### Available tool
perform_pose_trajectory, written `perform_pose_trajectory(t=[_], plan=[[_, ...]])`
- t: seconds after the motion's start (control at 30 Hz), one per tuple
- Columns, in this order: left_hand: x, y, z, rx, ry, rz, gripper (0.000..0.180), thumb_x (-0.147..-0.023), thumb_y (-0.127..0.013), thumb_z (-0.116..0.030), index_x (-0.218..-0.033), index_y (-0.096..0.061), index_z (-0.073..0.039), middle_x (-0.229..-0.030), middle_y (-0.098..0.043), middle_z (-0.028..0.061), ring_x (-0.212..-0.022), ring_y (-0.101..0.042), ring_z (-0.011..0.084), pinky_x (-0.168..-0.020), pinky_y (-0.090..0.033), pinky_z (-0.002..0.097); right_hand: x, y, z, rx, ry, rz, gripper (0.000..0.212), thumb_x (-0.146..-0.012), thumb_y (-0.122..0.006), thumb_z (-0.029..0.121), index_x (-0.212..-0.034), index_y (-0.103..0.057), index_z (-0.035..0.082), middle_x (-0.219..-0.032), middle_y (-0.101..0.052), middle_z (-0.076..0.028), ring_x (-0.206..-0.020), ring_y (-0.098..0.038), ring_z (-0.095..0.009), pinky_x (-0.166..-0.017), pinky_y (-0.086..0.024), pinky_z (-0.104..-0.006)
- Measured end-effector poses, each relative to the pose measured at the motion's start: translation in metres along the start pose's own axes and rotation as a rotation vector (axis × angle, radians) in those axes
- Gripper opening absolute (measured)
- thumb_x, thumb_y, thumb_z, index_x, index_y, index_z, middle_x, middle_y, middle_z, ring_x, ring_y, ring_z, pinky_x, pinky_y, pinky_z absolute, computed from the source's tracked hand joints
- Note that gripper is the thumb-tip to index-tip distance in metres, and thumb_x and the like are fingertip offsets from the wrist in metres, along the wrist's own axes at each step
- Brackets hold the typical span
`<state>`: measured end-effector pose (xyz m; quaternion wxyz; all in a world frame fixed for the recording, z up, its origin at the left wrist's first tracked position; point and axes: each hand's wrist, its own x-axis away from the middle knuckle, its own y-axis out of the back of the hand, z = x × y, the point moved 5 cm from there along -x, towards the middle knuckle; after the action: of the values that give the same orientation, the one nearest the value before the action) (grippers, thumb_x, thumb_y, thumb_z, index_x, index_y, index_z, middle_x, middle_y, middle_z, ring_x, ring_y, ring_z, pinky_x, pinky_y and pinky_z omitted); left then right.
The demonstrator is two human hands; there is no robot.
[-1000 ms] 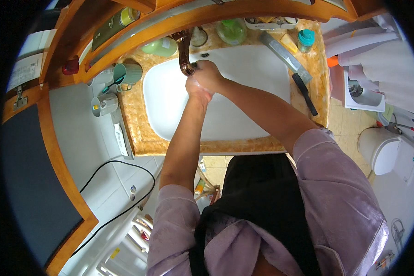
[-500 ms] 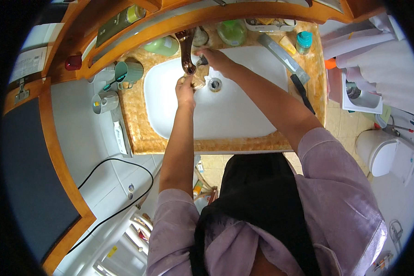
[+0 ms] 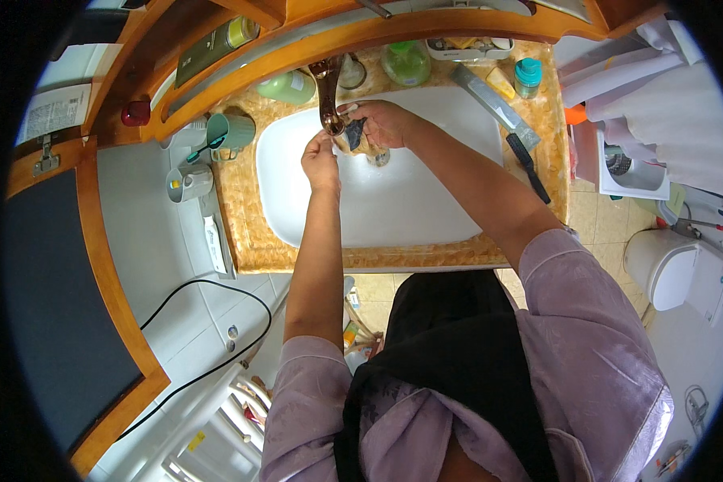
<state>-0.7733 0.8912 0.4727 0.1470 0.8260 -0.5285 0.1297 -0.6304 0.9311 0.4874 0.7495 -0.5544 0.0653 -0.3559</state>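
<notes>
Over the white sink [image 3: 426, 193], both hands are under the bronze-coloured faucet [image 3: 327, 92]. Between them is a small, limp piece of cloth [image 3: 354, 135], tan with a dark patch; its exact kind is too small to make out. My left hand [image 3: 321, 166] is closed on the cloth's near side, just below the spout. My right hand [image 3: 384, 124] grips it from the right, fingers bent around the dark part. Part of the cloth is hidden by the fingers and faucet. Beneath it, the drain [image 3: 378, 157] is partly visible.
A long black-handled tool with a flat grey blade [image 3: 498, 108] lies along the sink's right edge, beside a yellow soap bar [image 3: 500, 83] and a teal-capped jar [image 3: 528, 77]. Green bottles [image 3: 406, 63] stand behind. A wooden shelf frame [image 3: 426, 22] overhangs the counter; cups [image 3: 231, 131] stand left.
My right hand has come slightly nearer and turned, showing more of the cloth's dark patch. The cloth has shifted under the spout. My left hand stays almost in place.
</notes>
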Motion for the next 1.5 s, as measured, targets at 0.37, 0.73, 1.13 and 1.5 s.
perform_pose_trajectory(t=[0.37, 0.73, 1.13, 1.5], plan=[[0.011, -0.015, -0.02, 0.166, 0.072, 0.19, 0.008, -0.078, -0.055, -0.012, -0.073, -0.054, -0.005, -0.071, -0.056, -0.0006, -0.063, -0.049, 0.0071, -0.057, -0.04, 0.0205, -0.014, 0.035, 0.014, 0.967, 0.245, -0.293, 0.015, -0.076, -0.06, 0.012, -0.085, -0.057, 0.001, -0.067, -0.052, -0.003, -0.061, -0.048, -0.01, -0.059, -0.042, -0.0254], [0.021, -0.024, -0.041, 0.537, 0.375, 0.506, 0.014, -0.076, -0.047, -0.013, -0.085, -0.054, -0.005, -0.087, -0.06, 0.0057, -0.085, -0.058, 0.0187, -0.083, -0.044, 0.0335, 0.011, 0.014, 0.037, 0.774, 0.315, -0.202, 0.017, -0.069, -0.066, 0.021, -0.071, -0.058, 0.006, -0.065, -0.05, 0.0, -0.058, -0.045, -0.01, -0.05, -0.036, -0.0262], [-0.002, -0.012, -0.049, -0.38, -0.015, 0.61, 0.012, -0.071, -0.065, -0.013, -0.079, -0.063, -0.003, -0.074, -0.06, -0.0011, -0.069, -0.05, 0.0074, -0.07, -0.037, 0.0198, 0.013, 0.031, 0.02, 0.234, -0.004, -0.131, 0.02, -0.075, -0.065, 0.022, -0.088, -0.057, 0.008, -0.079, -0.057, -0.001, -0.072, -0.057, -0.011, -0.065, -0.05, -0.0258], [-0.014, 0.004, -0.027, -0.109, 0.118, 0.594, 0.014, -0.08, -0.057, -0.015, -0.084, -0.061, -0.002, -0.074, -0.06, 0.0005, -0.064, -0.053, 0.0092, -0.054, -0.042, 0.0188, 0.02, 0.028, 0.05, 0.717, -0.043, -0.174, 0.019, -0.074, -0.066, 0.027, -0.083, -0.06, 0.011, -0.084, -0.058, 0.0, -0.08, -0.053, -0.01, -0.064, -0.044, -0.0264]])
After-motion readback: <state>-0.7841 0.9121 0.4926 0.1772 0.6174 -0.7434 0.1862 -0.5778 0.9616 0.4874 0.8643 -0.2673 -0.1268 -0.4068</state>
